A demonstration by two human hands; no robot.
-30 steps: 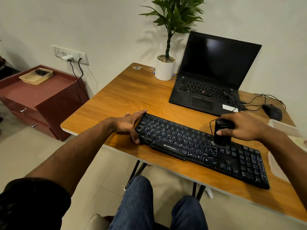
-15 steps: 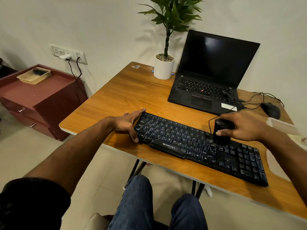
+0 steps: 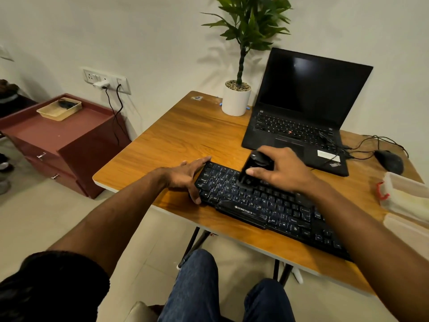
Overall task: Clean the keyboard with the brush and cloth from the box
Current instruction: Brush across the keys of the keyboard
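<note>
The keyboard [image 3: 267,205] lay slantwise near the front edge of the wooden worktop [image 3: 185,135]. It was black and full-sized, with faintly lit legends on its keys, a narrow wrist strip along its near side printed with a white brand name, and pale scuffs across several keys.

The right hand [image 3: 282,171] had its grip clamped round the brush [image 3: 254,168], a stubby black tool, blurred, tilted over the keyboard's upper left rows; whether its tip touched the keys could not be told. The left hand [image 3: 188,174] rested against the keyboard's left end with its grip apart, fingers straight along the far corner and thumb against the near corner.

Beyond the keyboard stood an open black laptop [image 3: 299,117] with a dark screen, and left of the laptop a white plant pot [image 3: 235,101]. To the right of the keyboard, a black mouse [image 3: 390,161] sat behind a clear plastic box [image 3: 406,196] with a red latch.
</note>
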